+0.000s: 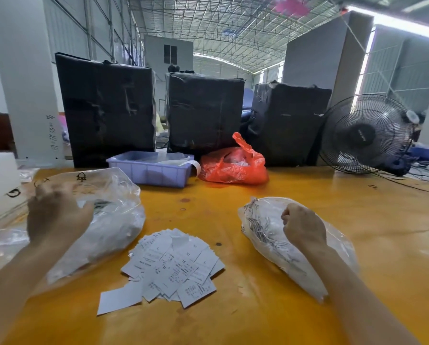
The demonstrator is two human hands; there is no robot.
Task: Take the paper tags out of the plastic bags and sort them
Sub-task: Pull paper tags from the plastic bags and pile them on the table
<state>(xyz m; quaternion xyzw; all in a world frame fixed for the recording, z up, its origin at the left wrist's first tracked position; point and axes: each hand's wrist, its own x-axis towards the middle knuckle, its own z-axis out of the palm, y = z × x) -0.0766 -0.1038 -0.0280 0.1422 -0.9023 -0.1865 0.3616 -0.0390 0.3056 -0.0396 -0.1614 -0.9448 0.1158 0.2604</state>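
Right hand [303, 226] sits curled on top of the smaller clear bag [265, 232], apparently pinching the plastic, likely to pin it for opening; left hand [56, 210] lies on the larger clear bag [114, 215], fingers bent over the film, though a real grip I cannot tell; between them the loose paper tags [171, 265] lie heaped on the yellow table [233, 319], seemingly emptied but unsorted; a lilac tray [151, 170] waits behind.

Paper tags [170, 266]: "XL" legible on one; remaining print too small to read. Large clear bag [104, 195]: printed tree symbol, no legible wording.
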